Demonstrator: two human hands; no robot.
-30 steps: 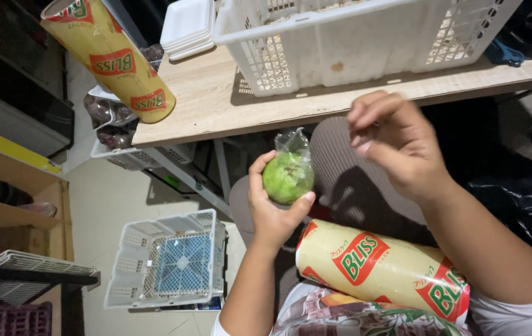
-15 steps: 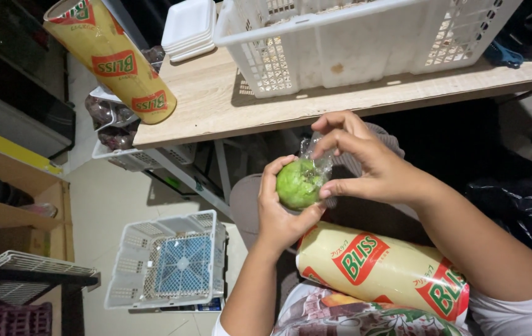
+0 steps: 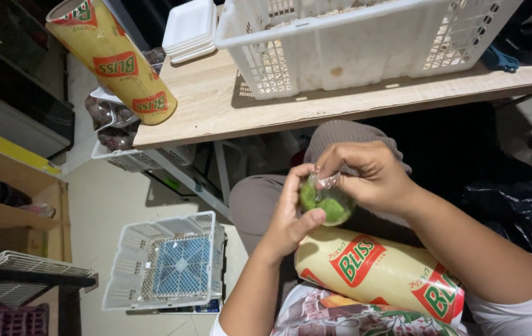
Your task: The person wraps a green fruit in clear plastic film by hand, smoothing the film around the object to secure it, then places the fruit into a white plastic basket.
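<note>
A round green fruit (image 3: 330,205) wrapped in clear plastic film sits between both hands above my lap. My left hand (image 3: 291,214) cups it from the left and below, thumb across its underside. My right hand (image 3: 365,174) covers it from above and the right, its fingertips pinching the bunched film at the top. A yellow roll of film with red labels (image 3: 378,274) lies across my lap just below the hands.
A wooden table (image 3: 216,106) stands ahead with a large white lattice basket (image 3: 353,43), a second yellow roll (image 3: 113,59) at its left corner and stacked white foam trays (image 3: 188,28). On the floor to the left sits a small white crate (image 3: 166,261). Wooden shelves line the left edge.
My right hand came down from the raised position onto the fruit and now pinches the film at its top. My left hand has kept hold of the fruit, lowering slightly.
</note>
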